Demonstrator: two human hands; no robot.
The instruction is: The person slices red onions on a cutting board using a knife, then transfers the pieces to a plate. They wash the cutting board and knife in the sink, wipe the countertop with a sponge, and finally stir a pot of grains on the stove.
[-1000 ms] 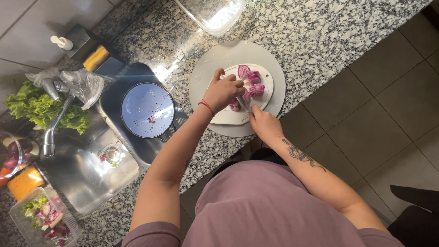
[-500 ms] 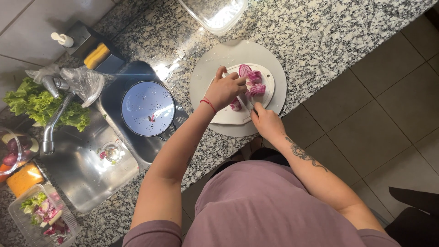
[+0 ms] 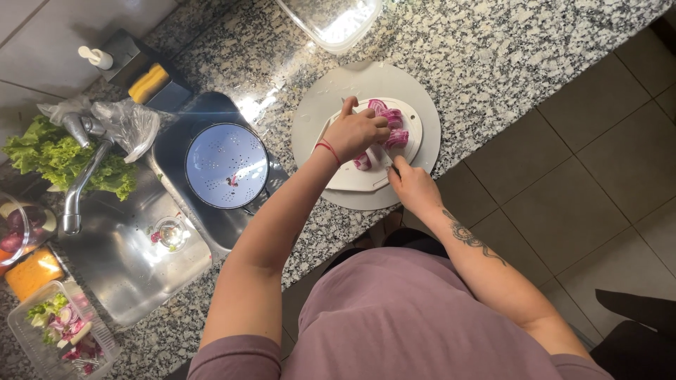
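Granite counter: left hand [image 3: 358,131] pins red onion [image 3: 389,125]; right hand [image 3: 414,186] grips a mostly hidden knife [image 3: 389,161].

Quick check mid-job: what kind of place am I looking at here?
Most likely a home kitchen: a speckled granite counter, a steel sink with a tap, and red onion on a white cutting board.

Bright, even light is falling from above, glaring white off the clear container [image 3: 331,22] beyond the left hand [image 3: 355,131] and off the wet metal beside the colander [image 3: 227,166]; focus is staying sharp throughout.
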